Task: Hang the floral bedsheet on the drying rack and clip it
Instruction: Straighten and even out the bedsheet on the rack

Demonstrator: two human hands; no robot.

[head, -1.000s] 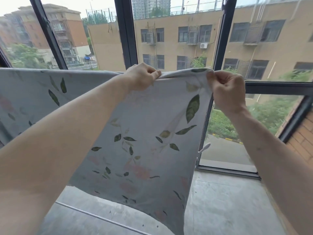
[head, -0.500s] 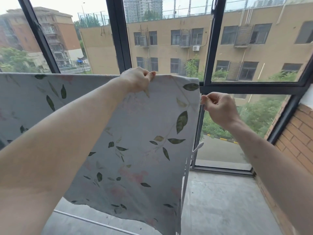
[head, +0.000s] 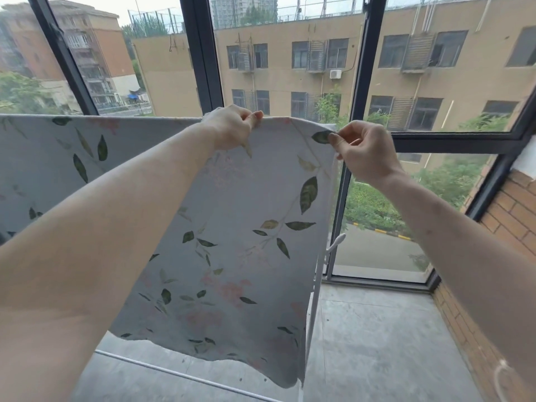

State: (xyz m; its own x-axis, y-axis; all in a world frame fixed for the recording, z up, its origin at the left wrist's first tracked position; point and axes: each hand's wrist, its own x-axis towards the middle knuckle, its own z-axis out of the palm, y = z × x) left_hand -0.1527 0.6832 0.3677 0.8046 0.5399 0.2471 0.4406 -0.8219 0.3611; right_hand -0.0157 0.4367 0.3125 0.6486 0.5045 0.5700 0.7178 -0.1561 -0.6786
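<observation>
Black-framed windows [head: 208,53] facing tan apartment blocks form the backdrop, with a grey concrete floor [head: 377,329] below and a brick wall [head: 510,216] at right. Sheet [head: 232,242]: draped over the top of the white rack [head: 314,294], its front panel hanging toward the floor, its top fold level across the view. Left hand [head: 230,127]: arm extended forward, fingers curled over the top fold, pinching the cloth against the thumb. Right hand [head: 364,150]: arm extended, wrist bent, thumb and forefinger pinching the sheet's upper right corner at a printed leaf, remaining fingers loosely curled. Compared with half a second earlier, the right hand, then clear of the cloth beside its right edge, has risen and closed on the corner; the left hand keeps its grip on the fold.
</observation>
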